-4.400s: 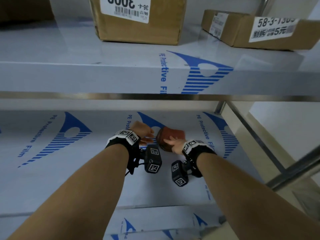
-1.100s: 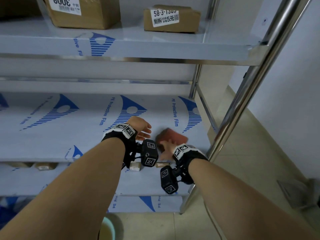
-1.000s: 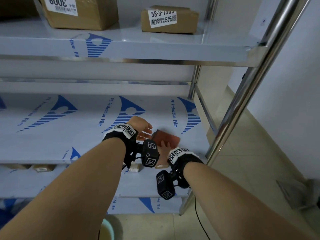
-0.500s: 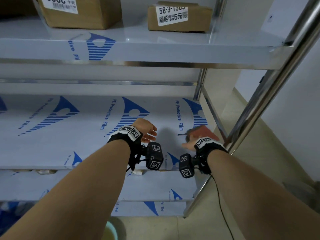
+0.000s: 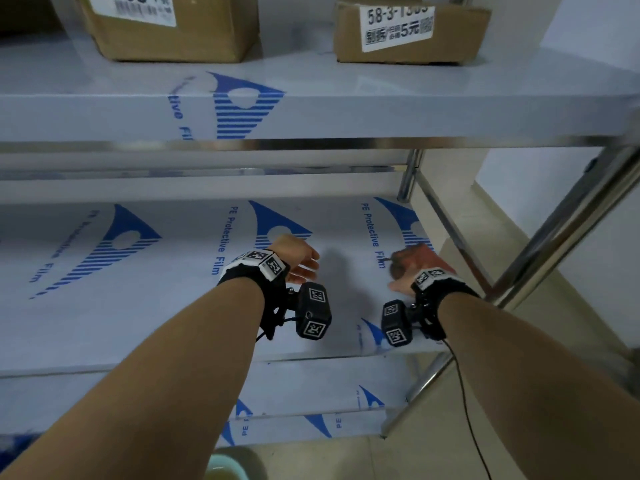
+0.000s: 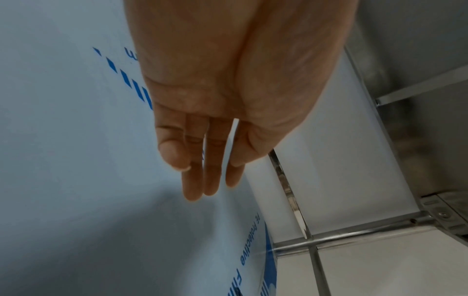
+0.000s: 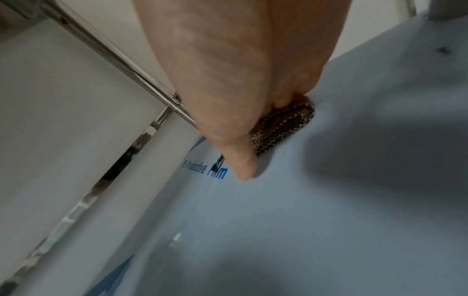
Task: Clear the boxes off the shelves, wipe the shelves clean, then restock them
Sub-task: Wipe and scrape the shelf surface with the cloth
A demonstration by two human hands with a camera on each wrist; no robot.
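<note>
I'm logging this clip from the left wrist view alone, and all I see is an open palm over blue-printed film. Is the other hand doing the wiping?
Observer: Yes. The right hand presses a reddish-brown cloth onto the middle shelf, near its right end.
Operator: Is the cloth bunched or flat?
Observer: The right wrist view shows it bunched under the palm, thumb stretched out onto the film.
Operator: Any boxes left on the rack?
Observer: Two cardboard boxes stand on the shelf above; none shows on the one being wiped.
Operator: And the left hand?
Observer: The left hand hovers open beside it, holding nothing.
</note>
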